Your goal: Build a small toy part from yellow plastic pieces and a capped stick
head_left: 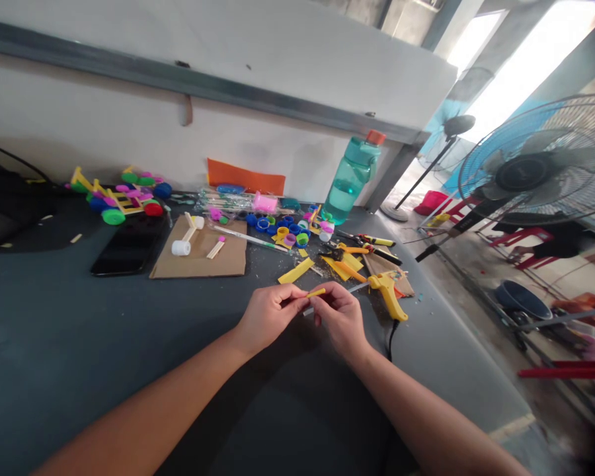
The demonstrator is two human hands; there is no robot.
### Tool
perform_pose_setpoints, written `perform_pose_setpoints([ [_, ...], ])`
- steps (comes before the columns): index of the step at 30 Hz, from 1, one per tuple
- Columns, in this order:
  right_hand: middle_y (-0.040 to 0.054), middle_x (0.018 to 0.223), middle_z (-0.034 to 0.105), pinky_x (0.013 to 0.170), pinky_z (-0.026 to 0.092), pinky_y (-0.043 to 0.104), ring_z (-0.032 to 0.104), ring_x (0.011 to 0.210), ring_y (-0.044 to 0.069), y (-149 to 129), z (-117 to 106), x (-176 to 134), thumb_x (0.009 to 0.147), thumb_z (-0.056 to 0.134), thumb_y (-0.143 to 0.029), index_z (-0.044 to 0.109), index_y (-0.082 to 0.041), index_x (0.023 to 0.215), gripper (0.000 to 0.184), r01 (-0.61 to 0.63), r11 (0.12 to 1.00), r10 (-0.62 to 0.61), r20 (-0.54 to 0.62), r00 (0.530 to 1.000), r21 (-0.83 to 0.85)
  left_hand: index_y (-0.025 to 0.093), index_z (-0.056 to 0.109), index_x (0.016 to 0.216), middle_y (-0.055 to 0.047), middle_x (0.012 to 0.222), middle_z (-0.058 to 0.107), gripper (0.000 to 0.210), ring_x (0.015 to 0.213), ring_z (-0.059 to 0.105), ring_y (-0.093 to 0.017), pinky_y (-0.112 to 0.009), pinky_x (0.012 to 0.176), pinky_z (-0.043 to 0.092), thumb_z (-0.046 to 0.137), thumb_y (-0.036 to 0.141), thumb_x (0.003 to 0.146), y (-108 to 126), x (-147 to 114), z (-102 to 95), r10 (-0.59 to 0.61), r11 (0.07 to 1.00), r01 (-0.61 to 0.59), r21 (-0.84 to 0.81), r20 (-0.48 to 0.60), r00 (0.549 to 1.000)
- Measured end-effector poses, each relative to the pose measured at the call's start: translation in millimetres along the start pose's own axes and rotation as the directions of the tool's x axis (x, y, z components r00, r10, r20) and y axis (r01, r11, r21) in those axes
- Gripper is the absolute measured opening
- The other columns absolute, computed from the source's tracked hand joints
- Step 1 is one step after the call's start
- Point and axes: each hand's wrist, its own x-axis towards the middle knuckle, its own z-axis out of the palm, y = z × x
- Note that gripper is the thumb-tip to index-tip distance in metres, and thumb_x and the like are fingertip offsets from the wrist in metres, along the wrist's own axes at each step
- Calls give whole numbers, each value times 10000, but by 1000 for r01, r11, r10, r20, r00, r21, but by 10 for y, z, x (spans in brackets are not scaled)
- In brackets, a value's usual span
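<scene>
Between my fingertips is a small yellow strip (316,293), thin and narrow; its exact kind is too small to make out. My left hand (270,314) pinches its left end, and my right hand (340,317) grips it from the other side. Just right of my right hand lies a yellow hot glue gun (387,294) with a glue stick at its back and a black cord. A flat yellow paper strip (296,270) rests on the table beyond my hands. More yellow scraps and orange-handled pliers (352,250) are close by.
Cardboard (203,254) holds sticks and a white cap; a black phone (126,244) lies beside it. Bottle caps (277,228) cluster behind, near a teal water bottle (347,178). Colourful wheeled models (123,198) stand at the left. A fan (525,172) stands beyond the table's right edge.
</scene>
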Motion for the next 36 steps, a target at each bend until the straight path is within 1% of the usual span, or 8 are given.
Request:
perform_pose_setpoints([
  [5, -30, 623, 625, 408, 422, 173, 506, 461, 71, 11, 1, -4, 750, 683, -238, 634, -183, 760, 74, -2, 1000, 2, 2, 1000, 9, 198, 739, 849, 12, 807, 741, 147, 741, 660, -125, -190, 682, 461, 611, 271, 856, -7, -11, 5, -6, 999, 7, -45, 21, 1000],
  [9, -32, 613, 620, 412, 426, 173, 512, 466, 75, -6, 12, -6, 743, 689, -244, 631, -183, 747, 85, -3, 1000, 3, 0, 1000, 3, 181, 732, 813, 0, 776, 725, 156, 734, 642, -132, -199, 674, 457, 616, 282, 842, -26, 0, 18, -80, 986, 83, -142, 27, 996],
  [13, -27, 599, 624, 401, 421, 176, 512, 457, 78, -22, 29, 5, 729, 709, -269, 636, -177, 735, 118, -18, 1000, 18, -23, 1000, -8, 164, 712, 745, -9, 720, 695, 163, 701, 610, -139, -220, 660, 453, 625, 280, 820, -51, 29, 33, -165, 955, 171, -244, 41, 985],
  [18, -20, 617, 634, 399, 425, 177, 529, 469, 83, -3, 32, 20, 715, 731, -280, 650, -171, 751, 141, -27, 1000, 28, -34, 999, 10, 161, 688, 710, -3, 687, 668, 150, 682, 587, -130, -226, 667, 451, 632, 267, 799, -71, 45, 46, -211, 906, 221, -360, 68, 975],
  [23, -22, 601, 633, 391, 416, 179, 509, 438, 74, -1, 8, 18, 734, 723, -291, 643, -171, 730, 144, -34, 999, 34, -25, 999, 0, 158, 683, 694, -5, 677, 664, 153, 677, 579, -130, -230, 660, 443, 634, 265, 792, -54, 37, 31, -212, 909, 227, -350, 81, 974],
  [30, -28, 591, 633, 392, 425, 171, 513, 446, 75, -16, -2, 9, 731, 726, -273, 617, -179, 702, 147, -29, 998, 29, 11, 1000, 48, 162, 689, 710, -10, 694, 670, 167, 680, 583, -135, -232, 642, 433, 625, 287, 801, -33, 26, 29, -167, 954, 179, -242, 70, 983],
  [33, -28, 599, 635, 400, 435, 171, 520, 457, 77, -18, -1, 2, 734, 722, -265, 604, -181, 697, 149, -26, 998, 25, 16, 1000, 52, 162, 695, 728, -16, 716, 680, 168, 698, 593, -139, -232, 648, 437, 620, 290, 806, -35, 22, 33, -144, 960, 157, -230, 69, 987],
  [36, -25, 596, 631, 405, 440, 174, 526, 463, 80, -16, -2, 0, 739, 719, -268, 602, -179, 706, 151, -31, 999, 31, 18, 999, 42, 162, 695, 726, -15, 712, 680, 164, 694, 594, -137, -230, 650, 441, 620, 285, 805, -35, 20, 28, -150, 958, 162, -236, 70, 986],
])
